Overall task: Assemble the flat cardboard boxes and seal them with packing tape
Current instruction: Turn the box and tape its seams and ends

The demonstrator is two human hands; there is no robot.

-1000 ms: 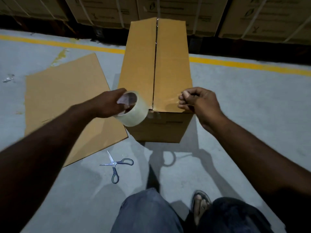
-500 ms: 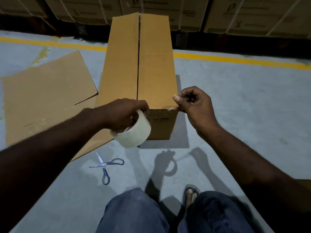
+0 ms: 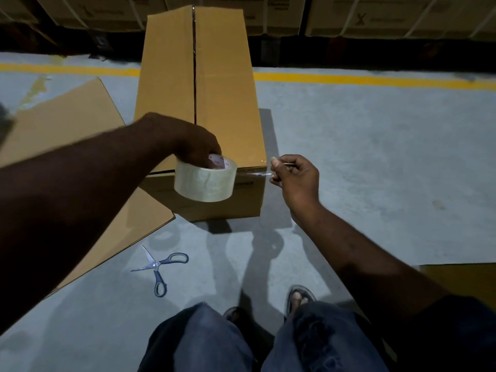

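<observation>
- The left hand held the tape roll, fingers curled in its core, at the box's 6 o'clock end.
- The right hand pinched the free strip at the roll's 3 o'clock.
- Slack could let the strip fold onto itself.

Grey concrete floor, scuffed and patchy. Yellow line painted straight across the far side. Dead centre on it, a long box, standing closed, flap seam running away down the top. Left of that, flat cardboard spread on the concrete, its edge right up against the box; under it or just beside, hard to tell. Nearer in, scissors lying blades open, grey handles, just off the flat cardboard's near edge. Low on the right, corner of another sheet. One sandal planted near the bottom. Beyond the line, strapped cartons in a dark row.
</observation>
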